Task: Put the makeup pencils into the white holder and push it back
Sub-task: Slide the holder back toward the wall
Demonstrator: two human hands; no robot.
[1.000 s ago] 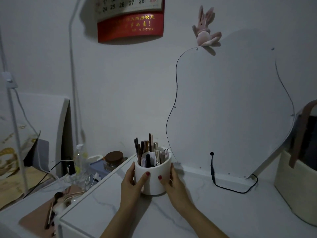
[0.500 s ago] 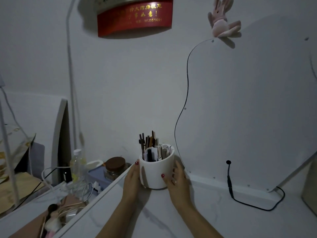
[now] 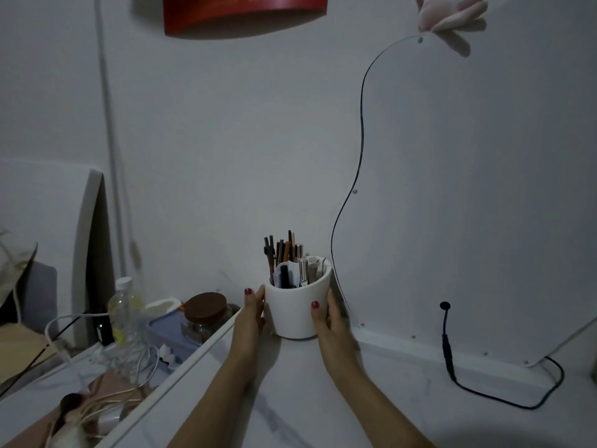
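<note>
Head: both hands cup white holder (image 3: 298, 313) (wall just behind).

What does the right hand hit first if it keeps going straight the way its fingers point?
Probably the curved white panel leaning at the wall. The right hand cups the white holder and points back, slightly left, toward the panel's lower left edge. Depth is unclear; the wall may come first.

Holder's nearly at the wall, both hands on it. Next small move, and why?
Probably let go: the white holder, pencils already inside, sits close to the wall beside the mirror panel. Left hand and right hand cup its sides.
</note>
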